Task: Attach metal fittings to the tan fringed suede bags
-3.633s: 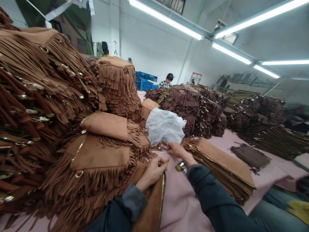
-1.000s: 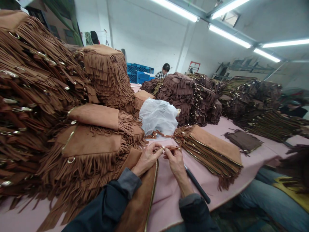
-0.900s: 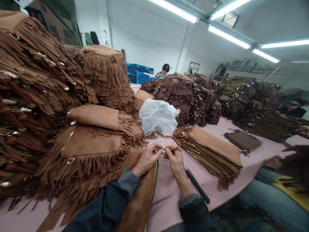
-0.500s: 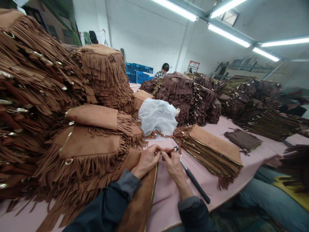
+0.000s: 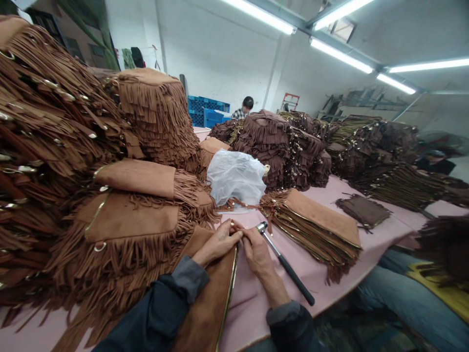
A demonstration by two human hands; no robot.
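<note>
My left hand [image 5: 219,243] and my right hand [image 5: 258,250] meet over the upper end of a brown suede pouch [image 5: 205,298] with a gold zipper along its right edge. Both hands are closed, thumbs and fingertips pinched together at nearly the same spot. Whatever lies between the fingertips is small and mostly hidden; a gold glint shows at the left fingers. Just right of my right hand lies a hammer [image 5: 287,266] with a metal head and black grip, its head close to my knuckles. Fringed brown suede bags [image 5: 134,220] lie beside my left arm.
A white plastic bag [image 5: 236,177] sits beyond my hands on the pink-covered table [image 5: 252,313]. Stacked brown pouches [image 5: 322,220] lie to the right. Tall piles of fringed bags [image 5: 156,117] rise at left, dark brown piles [image 5: 269,142] behind. Other people are at the back and right.
A thin brown strip that stuck out past my right fingers toward the hammer head no longer shows. My right fingers have curled in closer to the left. The view has shifted slightly.
</note>
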